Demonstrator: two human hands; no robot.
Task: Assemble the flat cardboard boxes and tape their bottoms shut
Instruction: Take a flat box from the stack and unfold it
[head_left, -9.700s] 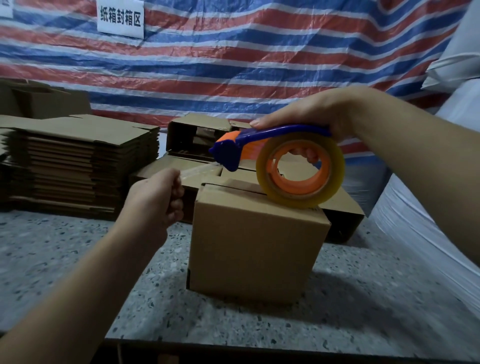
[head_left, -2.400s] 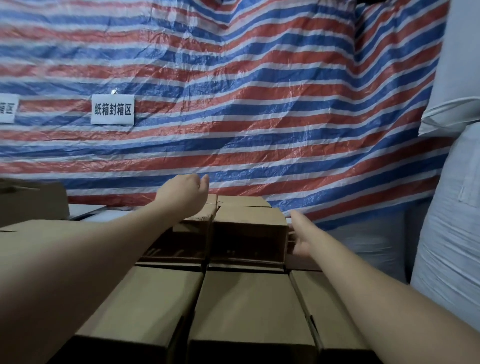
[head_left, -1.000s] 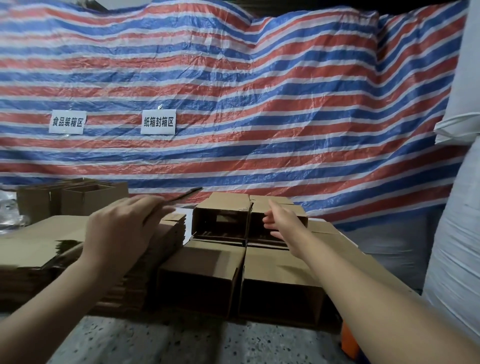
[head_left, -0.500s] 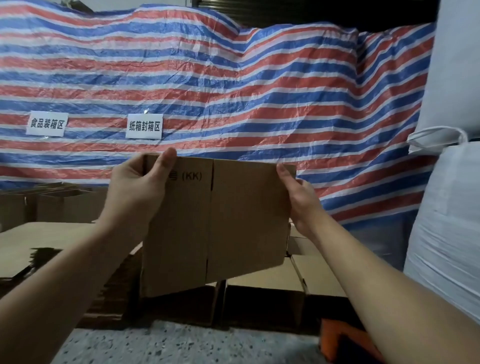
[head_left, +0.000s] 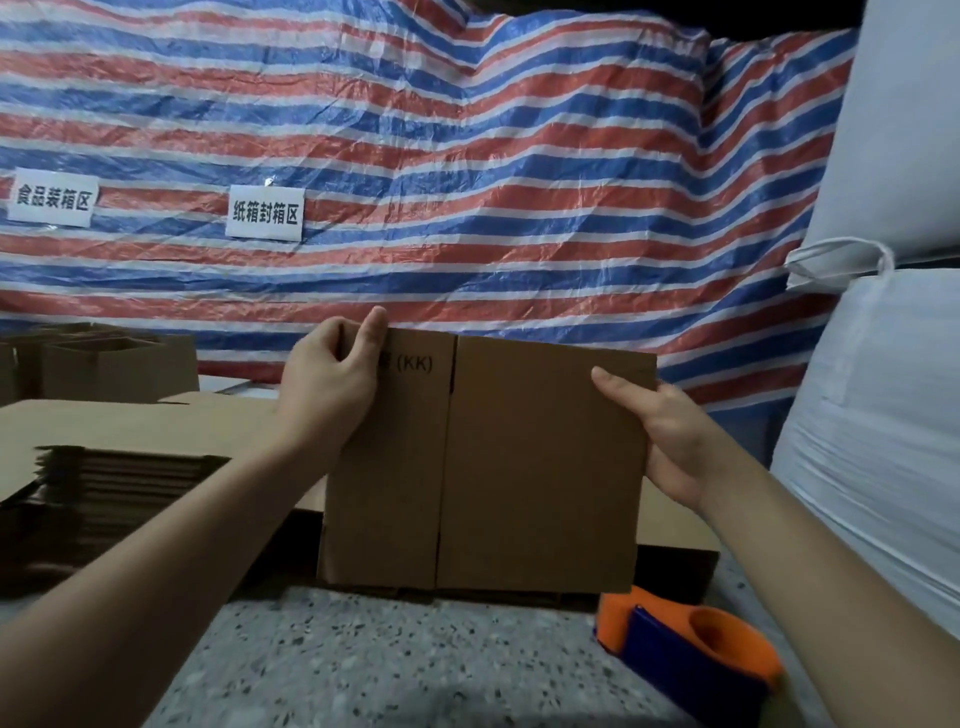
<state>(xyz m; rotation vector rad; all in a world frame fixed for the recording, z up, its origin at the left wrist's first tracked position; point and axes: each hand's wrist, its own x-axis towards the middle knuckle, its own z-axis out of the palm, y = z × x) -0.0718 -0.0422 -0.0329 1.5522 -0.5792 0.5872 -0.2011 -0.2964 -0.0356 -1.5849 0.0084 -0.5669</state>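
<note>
Head view: flat box (head_left: 488, 462) lifted off stack since a second ago — left hand (head_left: 332, 384) at 10 o'clock, right hand (head_left: 670, 441) at 3 grip edges — opening next.

Brown flat box (head_left: 519, 467), orange-and-blue tape dispenser (head_left: 691, 644), red-white-blue striped tarp (head_left: 467, 156), speckled grey table (head_left: 389, 665).

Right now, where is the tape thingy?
In the head view, the tape dispenser sits low on the right of the speckled table, under the right hand holding the flat cardboard box.
</note>
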